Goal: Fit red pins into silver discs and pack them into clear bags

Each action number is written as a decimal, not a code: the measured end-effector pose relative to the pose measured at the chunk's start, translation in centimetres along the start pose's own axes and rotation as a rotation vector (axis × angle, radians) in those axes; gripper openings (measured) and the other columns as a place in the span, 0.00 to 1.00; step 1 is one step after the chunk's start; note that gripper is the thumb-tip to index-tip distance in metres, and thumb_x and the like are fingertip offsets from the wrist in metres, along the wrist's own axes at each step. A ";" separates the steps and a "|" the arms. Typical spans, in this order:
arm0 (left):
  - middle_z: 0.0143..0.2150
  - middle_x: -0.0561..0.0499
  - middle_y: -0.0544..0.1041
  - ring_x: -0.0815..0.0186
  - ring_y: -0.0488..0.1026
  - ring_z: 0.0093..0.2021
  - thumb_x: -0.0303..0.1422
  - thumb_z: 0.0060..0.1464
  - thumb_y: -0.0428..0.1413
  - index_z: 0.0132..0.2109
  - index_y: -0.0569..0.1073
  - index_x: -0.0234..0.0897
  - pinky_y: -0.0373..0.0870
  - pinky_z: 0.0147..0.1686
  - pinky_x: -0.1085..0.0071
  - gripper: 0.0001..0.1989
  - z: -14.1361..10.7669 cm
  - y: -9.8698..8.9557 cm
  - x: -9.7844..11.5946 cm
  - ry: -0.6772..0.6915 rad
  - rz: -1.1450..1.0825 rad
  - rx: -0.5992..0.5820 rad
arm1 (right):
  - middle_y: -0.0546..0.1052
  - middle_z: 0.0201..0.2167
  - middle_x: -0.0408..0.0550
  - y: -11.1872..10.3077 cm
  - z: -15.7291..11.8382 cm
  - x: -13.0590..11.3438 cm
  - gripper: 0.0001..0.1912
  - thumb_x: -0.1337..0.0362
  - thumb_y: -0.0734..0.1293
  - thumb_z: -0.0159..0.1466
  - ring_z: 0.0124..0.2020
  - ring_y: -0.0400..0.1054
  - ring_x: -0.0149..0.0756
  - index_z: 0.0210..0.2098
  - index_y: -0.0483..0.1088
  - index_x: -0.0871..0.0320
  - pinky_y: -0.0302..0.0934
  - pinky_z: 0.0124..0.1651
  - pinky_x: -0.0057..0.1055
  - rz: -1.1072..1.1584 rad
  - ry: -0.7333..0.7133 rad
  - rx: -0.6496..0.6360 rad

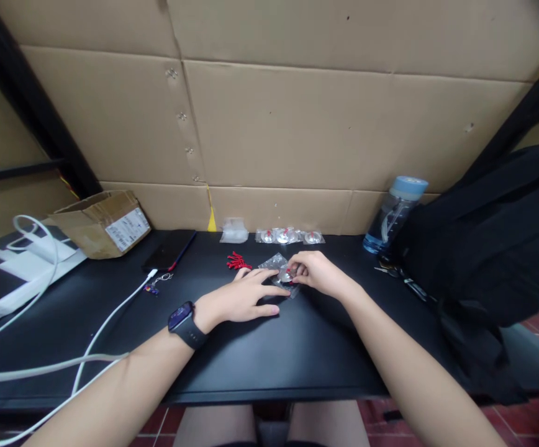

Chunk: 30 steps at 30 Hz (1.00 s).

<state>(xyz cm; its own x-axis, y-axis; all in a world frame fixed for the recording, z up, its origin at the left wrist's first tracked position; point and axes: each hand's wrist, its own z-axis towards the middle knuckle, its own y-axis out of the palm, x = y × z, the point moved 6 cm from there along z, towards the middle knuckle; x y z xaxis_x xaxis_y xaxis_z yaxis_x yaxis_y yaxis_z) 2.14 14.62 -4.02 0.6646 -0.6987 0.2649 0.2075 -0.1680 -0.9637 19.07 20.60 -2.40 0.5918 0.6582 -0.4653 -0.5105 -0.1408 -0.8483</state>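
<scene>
On the black table, a shiny round disc (287,275) with a bit of red on it lies on or in clear plastic between my hands. My left hand (246,298) is spread low over the table, its fingertips touching the left and near edges of the plastic. From the right, my right hand (318,273) is closed, its thumb and fingers pinching at the disc's right edge. Another clear plastic bag (274,262) lies just behind the left fingertips. Beside it, to the left, is a small pile of red cords (238,261). Whether the disc is inside the plastic, I cannot tell.
Along the back lie bagged discs (284,236) and a stack of clear bags (235,230). Leftward are a phone (169,249), an open cardboard box (106,223) and white cables (106,316). A water bottle (394,214) and black backpack (488,236) stand right.
</scene>
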 end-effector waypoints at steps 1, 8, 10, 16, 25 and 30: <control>0.75 0.49 0.58 0.45 0.56 0.72 0.48 0.66 0.54 0.65 0.69 0.63 0.53 0.66 0.43 0.22 0.0 0.0 0.0 0.007 -0.001 0.011 | 0.78 0.37 0.44 0.0 0.1 0.0 0.14 0.74 0.77 0.57 0.39 0.74 0.35 0.40 0.76 0.55 0.66 0.43 0.29 -0.048 0.002 0.033; 0.77 0.48 0.53 0.44 0.53 0.74 0.48 0.64 0.56 0.65 0.70 0.62 0.54 0.65 0.43 0.23 -0.2 0.0 0.5 0.023 -0.001 0.018 | 0.77 0.47 0.49 1.5 1.3 -0.1 0.14 0.63 0.76 0.62 0.50 0.69 0.44 0.46 0.75 0.52 0.63 0.51 0.40 -0.293 0.064 0.192; 0.77 0.47 0.53 0.44 0.52 0.74 0.48 0.64 0.57 0.65 0.70 0.61 0.53 0.65 0.43 0.23 -0.2 -0.2 0.4 0.026 -0.012 0.019 | 0.77 0.48 0.52 1.9 1.6 -0.1 0.13 0.63 0.74 0.64 0.50 0.68 0.47 0.48 0.75 0.53 0.63 0.51 0.43 -0.324 0.103 0.217; 0.61 0.50 0.75 0.54 0.66 0.66 0.32 0.64 0.53 0.49 0.79 0.50 0.54 0.62 0.53 0.12 -0.1 -1.4 -0.7 0.002 -0.038 0.091 | 0.76 0.49 0.50 0.7 0.9 -1.0 0.17 0.61 0.75 0.62 0.50 0.69 0.43 0.49 0.75 0.53 0.62 0.55 0.41 -0.021 -0.039 0.118; 0.50 0.49 0.77 0.55 0.68 0.54 0.35 0.60 0.59 0.47 0.76 0.44 0.57 0.52 0.58 0.08 1.1 -2.2 -2.3 -0.220 0.132 0.364 | 0.76 0.48 0.49 -0.1 0.2 0.5 0.17 0.79 0.66 0.62 0.51 0.70 0.39 0.44 0.78 0.54 0.61 0.58 0.40 0.015 -0.078 0.035; 0.48 0.48 0.77 0.55 0.67 0.55 0.36 0.62 0.58 0.39 0.79 0.42 0.57 0.52 0.56 0.06 1.3 -2.4 -2.0 -0.222 0.117 0.412 | 0.76 0.46 0.49 1.0 0.8 1.4 0.06 0.68 0.74 0.61 0.49 0.69 0.41 0.38 0.78 0.55 0.62 0.57 0.41 -0.011 -0.040 0.070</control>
<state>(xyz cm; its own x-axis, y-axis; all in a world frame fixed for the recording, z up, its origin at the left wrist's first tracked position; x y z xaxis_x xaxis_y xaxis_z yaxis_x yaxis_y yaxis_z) 1.22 17.31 -2.21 0.8284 -0.5235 0.1995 0.3595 0.2238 -0.9059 18.89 22.01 -3.73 0.5732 0.6886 -0.4442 -0.5469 -0.0822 -0.8331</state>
